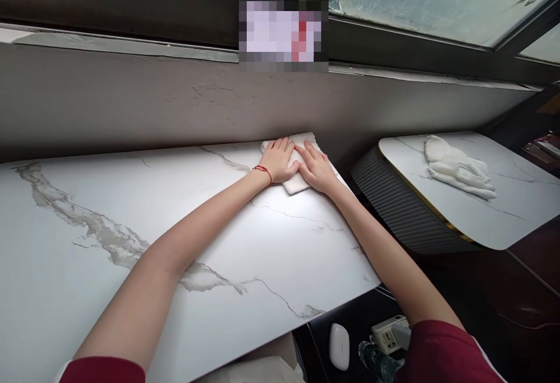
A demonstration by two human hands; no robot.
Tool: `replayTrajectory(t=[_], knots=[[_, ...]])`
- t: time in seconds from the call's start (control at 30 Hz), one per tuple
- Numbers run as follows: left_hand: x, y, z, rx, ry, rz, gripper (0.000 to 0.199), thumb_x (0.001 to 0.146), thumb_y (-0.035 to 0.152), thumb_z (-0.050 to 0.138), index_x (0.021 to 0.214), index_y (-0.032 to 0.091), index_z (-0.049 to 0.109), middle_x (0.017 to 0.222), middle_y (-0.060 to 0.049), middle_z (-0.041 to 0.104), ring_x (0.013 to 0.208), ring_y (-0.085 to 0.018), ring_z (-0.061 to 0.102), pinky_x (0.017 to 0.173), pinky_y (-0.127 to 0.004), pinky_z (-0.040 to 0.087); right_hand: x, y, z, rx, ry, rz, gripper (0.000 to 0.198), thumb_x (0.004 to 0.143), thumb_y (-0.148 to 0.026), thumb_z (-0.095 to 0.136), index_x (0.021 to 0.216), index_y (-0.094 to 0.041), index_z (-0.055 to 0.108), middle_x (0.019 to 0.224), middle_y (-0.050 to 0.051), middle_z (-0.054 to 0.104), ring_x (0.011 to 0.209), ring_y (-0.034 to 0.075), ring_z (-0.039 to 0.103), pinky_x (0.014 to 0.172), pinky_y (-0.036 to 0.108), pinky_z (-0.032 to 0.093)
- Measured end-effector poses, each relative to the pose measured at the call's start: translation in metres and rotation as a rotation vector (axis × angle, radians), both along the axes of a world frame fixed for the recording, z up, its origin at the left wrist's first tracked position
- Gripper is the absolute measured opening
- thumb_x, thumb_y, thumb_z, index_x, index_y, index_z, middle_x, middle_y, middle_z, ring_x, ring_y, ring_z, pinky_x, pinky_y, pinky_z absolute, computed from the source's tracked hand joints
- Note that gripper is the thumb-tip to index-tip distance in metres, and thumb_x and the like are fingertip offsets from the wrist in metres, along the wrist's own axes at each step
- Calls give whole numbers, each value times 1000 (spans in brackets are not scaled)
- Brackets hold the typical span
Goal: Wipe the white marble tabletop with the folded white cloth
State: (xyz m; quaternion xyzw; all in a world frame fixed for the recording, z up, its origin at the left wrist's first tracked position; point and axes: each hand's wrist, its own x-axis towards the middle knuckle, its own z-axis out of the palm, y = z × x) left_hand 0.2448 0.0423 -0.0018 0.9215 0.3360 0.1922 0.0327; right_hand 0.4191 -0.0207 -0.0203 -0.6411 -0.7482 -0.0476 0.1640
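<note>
A folded white cloth lies flat on the white marble-patterned tabletop, at its far right corner by the wall. My left hand presses on the cloth's left part, fingers stretched out and palm down; a red string bracelet is round the wrist. On the cloth's right part rests my right hand, also flat with its fingers extended. The two hands are side by side, thumbs close together. The cloth's middle shows between them, and the rest of it is partly hidden under the palms.
At right stands a second marble-topped table with a ribbed grey side and a crumpled white cloth on it. Below the near edge are a white oval case, a power strip and a bottle. A wall runs behind.
</note>
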Motion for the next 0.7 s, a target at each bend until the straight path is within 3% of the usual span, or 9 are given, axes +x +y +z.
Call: replayTrajectory(t=[0.3, 0.7], knots=[[2, 1, -3, 14, -15, 3, 60, 93, 36, 46, 144, 5, 49, 155, -24, 45, 143, -33, 43, 118, -46, 30, 5, -5, 4, -54, 0, -14, 58, 103, -41, 30, 158, -22, 37, 166, 14, 31, 153, 32, 31, 118, 57, 30], [-10, -39, -2, 26, 28, 1, 63, 95, 37, 50, 147, 1, 47, 159, -27, 39, 149, -34, 37, 122, -48, 27, -15, -43, 12, -35, -54, -42, 58, 102, -33, 30, 155, -14, 41, 164, 20, 34, 150, 32, 36, 117, 54, 34]])
